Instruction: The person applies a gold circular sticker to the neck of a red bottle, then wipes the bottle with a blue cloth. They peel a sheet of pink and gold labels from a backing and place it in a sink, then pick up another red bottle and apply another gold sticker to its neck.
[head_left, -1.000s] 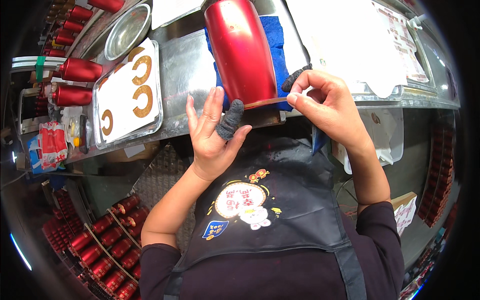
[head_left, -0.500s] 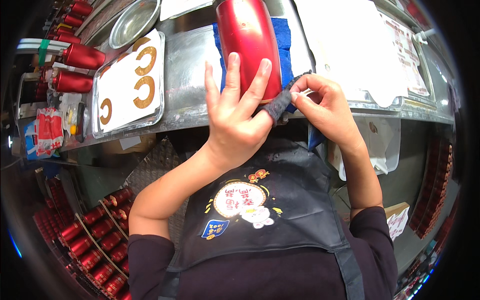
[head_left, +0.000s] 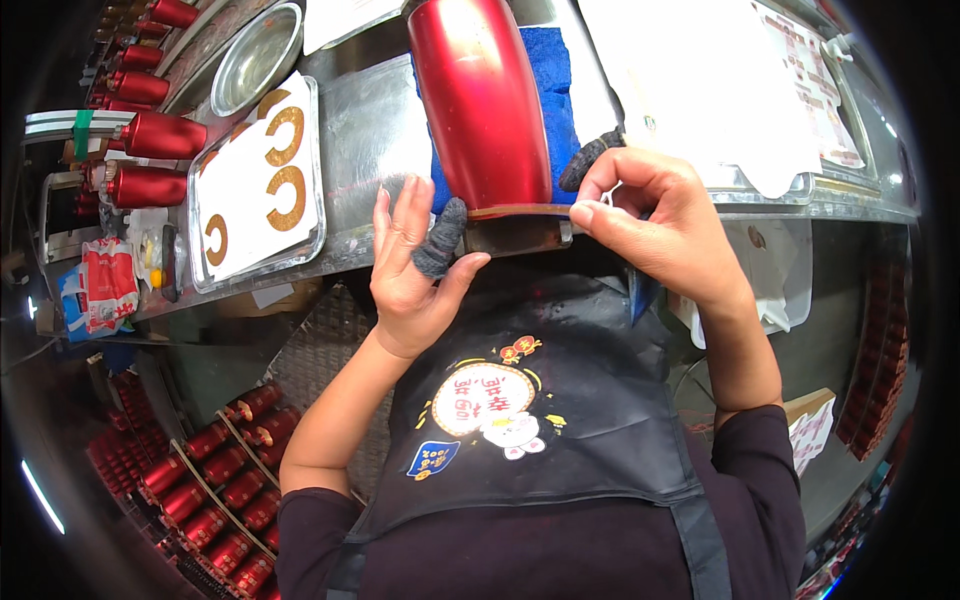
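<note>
A glossy red metal bottle (head_left: 485,100) lies on a blue cloth (head_left: 553,85) at the table's front edge, its near end towards me. My left hand (head_left: 412,275) is open to the left of that end, with a dark grey knitted finger sleeve (head_left: 441,238) on its index finger. To the right, my right hand (head_left: 665,225) is closed in a pinch of thumb and index finger. Another dark knitted sleeve (head_left: 592,160) covers a finger behind the pinch. A thin brownish strip (head_left: 520,211) runs along the bottle's near end towards the pinch; whether I hold it is unclear.
A tray (head_left: 318,235) with white paper and golden C-shaped pieces (head_left: 287,198) stands left, below a metal bowl (head_left: 258,60). White sheets (head_left: 690,90) cover the right side. Red bottles (head_left: 155,187) line the left, with more in racks (head_left: 205,480) lower left.
My right hand has let go of the sleeve on my left index finger. My left hand has moved left and down, off the bottle. The bottle appears slightly further left in view.
</note>
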